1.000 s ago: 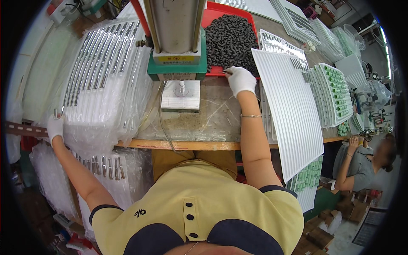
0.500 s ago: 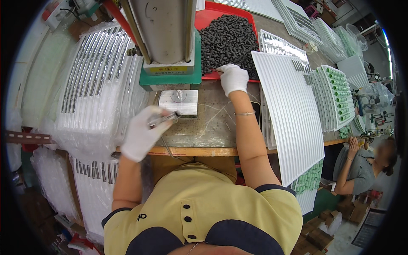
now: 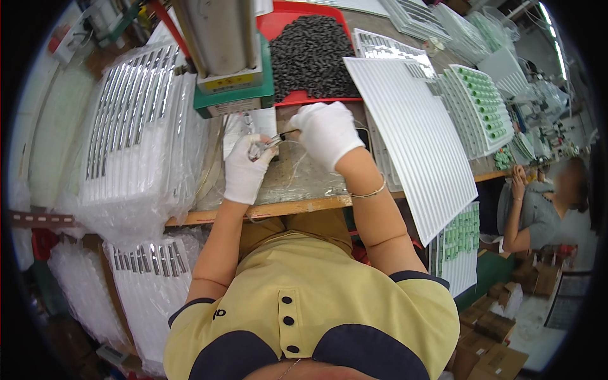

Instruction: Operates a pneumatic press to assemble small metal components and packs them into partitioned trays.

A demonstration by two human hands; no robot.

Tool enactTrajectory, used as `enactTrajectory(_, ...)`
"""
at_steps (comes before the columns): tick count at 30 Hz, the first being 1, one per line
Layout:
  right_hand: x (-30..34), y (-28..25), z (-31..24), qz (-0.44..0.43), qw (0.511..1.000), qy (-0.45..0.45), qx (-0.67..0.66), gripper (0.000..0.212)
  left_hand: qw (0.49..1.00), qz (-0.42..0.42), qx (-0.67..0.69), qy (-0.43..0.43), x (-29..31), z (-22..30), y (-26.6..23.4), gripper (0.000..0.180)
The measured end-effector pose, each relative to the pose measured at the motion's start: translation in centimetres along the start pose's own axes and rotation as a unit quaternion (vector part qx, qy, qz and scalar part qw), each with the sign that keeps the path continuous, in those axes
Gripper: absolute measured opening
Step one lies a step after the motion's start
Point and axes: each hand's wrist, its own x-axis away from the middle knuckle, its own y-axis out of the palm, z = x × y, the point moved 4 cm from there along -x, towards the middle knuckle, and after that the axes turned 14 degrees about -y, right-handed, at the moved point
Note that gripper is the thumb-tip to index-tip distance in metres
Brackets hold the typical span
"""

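In my white-gloved left hand (image 3: 243, 174) is a short shiny metal tube (image 3: 273, 142), gripped between thumb and fingers with its end toward the right. My right hand (image 3: 329, 134), gloved too, is closed just right of it, pinching a small dark piece (image 3: 291, 132) at the tube's end. Whether the two parts touch I cannot tell. Behind my hands, a red tray (image 3: 305, 98) holds a heap of small black plastic fittings (image 3: 310, 57). A press with a green head (image 3: 234, 101) stands above a pale metal block (image 3: 265, 119), partly hidden by my left hand.
On the left lie plastic-wrapped white ribbed trays of shiny tubes (image 3: 130, 120). A white corrugated sheet (image 3: 411, 139) leans at the right, beside trays of green-ended parts (image 3: 484, 111). The wooden bench edge (image 3: 297, 208) runs before me. A person (image 3: 532, 209) sits far right.
My right hand has come back from the red tray toward me with a small dark piece. My left hand has moved right with the metal tube, and the hands now meet. The view has shifted slightly.
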Motion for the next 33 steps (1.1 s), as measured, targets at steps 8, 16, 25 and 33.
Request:
enactTrajectory(8,3.3,-2.0,12.7,-0.004,0.965,0.237,-0.113,0.021,0.839,-0.254,0.447,-0.177,-0.4,-3.8,-1.3,0.023)
enactTrajectory(16,10.7,3.6,31.4,0.054,0.830,0.553,-0.055,0.039,0.946,-0.181,0.245,-0.109,-0.6,-3.4,0.0,0.028)
enactTrajectory(25,9.6,6.7,37.5,-0.045,0.854,0.518,-0.006,0.051,0.982,-0.104,0.129,-0.094,-2.2,-2.9,-0.4,0.022)
enactTrajectory(33,5.2,-3.0,27.4,0.128,0.894,0.421,-0.086,0.029,0.973,-0.110,0.145,-0.139,-1.4,-2.1,-0.3,0.020)
